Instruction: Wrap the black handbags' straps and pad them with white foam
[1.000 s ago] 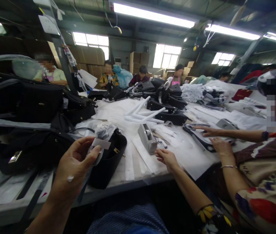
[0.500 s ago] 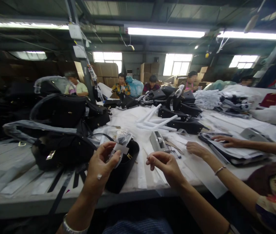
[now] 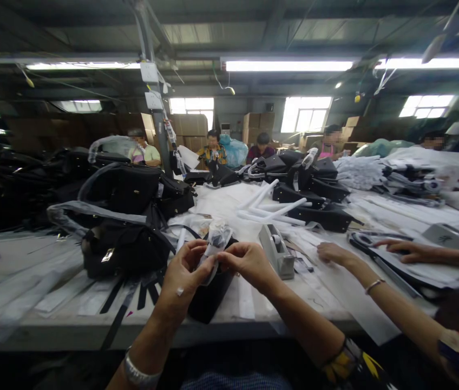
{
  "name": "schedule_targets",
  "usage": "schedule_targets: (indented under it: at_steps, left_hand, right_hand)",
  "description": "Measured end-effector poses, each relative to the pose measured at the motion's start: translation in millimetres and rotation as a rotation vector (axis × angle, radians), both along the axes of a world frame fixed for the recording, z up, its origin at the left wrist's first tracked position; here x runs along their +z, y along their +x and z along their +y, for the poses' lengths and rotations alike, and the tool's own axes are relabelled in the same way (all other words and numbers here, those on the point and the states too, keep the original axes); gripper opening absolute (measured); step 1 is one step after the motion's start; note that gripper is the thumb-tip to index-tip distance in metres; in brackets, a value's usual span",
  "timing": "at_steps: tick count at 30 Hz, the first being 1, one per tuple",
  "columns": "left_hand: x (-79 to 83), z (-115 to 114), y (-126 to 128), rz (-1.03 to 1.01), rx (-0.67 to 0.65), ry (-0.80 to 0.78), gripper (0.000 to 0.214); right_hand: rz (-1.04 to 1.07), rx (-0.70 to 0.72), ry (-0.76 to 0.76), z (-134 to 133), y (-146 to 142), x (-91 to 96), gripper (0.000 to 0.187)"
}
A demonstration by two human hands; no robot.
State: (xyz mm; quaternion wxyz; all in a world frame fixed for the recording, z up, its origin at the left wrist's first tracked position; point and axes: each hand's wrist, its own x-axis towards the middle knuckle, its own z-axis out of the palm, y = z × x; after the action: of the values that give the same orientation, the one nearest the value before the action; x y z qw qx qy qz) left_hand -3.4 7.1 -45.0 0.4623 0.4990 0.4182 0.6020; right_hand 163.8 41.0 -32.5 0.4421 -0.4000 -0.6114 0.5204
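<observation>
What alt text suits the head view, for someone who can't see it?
A person's left hand holds a plastic-wrapped piece over a black bag on a table, the right hand close beside it. A grey tape dispenser stands right, more black bags lie left, and a co-worker's hands are farther right.

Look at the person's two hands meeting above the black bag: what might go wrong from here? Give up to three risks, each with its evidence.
1. The crumpled clear wrapping in the left hand might slip or tear if the right hand pulls at it.
2. The black bag stands near the front edge of the table, so a tug could tip it.
3. The tape dispenser sits close to the right wrist and might get knocked.
</observation>
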Motion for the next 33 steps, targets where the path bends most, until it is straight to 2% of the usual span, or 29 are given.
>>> schedule_targets:
  at_steps: [6, 10, 13, 18, 21, 23, 25, 27, 30, 33]
  left_hand:
    - [3.4, -3.0, 0.3, -0.038, 0.031, -0.065, 0.058]
    - [3.6, -5.9, -1.4, -0.039, 0.039, -0.105, 0.064]
    - [5.4, -9.0, 0.1, -0.05, 0.015, -0.132, 0.066]
    - [9.3, -12.7, 8.0, -0.103, 0.037, -0.123, 0.065]
    - [8.8, -12.2, 7.6, -0.113, 0.08, -0.114, 0.065]
    - [7.9, -11.0, 4.3, -0.122, 0.094, -0.125, 0.068]
    - [7.2, -9.6, 0.1, -0.126, 0.093, -0.139, 0.074]
    - [6.5, -8.4, -3.0, -0.117, 0.092, -0.135, 0.075]
    - [5.2, -7.7, -2.6, -0.081, 0.112, -0.115, 0.072]
    - [3.5, -9.0, 5.3, -0.031, 0.133, -0.098, 0.068]
  right_hand:
    - [0.078, 0.079, -0.033, 11.9, -3.5, -11.2, 0.04]
    - [0.074, 0.062, -0.055, 20.4, -6.4, -24.5, 0.044]
    - [0.107, 0.077, -0.077, 22.9, -8.4, -31.2, 0.05]
    - [0.168, 0.179, -0.072, 29.2, -14.9, -42.2, 0.065]
    - [0.141, 0.153, -0.055, 34.5, -18.9, -50.9, 0.065]
    - [0.073, 0.066, -0.028, 34.9, -19.0, -54.9, 0.06]
    - [0.015, -0.059, 0.041, 29.9, -16.1, -55.7, 0.054]
    - [0.041, -0.151, 0.101, 18.7, -11.3, -52.6, 0.047]
    - [0.212, -0.15, 0.112, -4.8, -4.6, -41.4, 0.047]
    - [0.297, -0.074, 0.105, -23.6, -3.9, -27.1, 0.067]
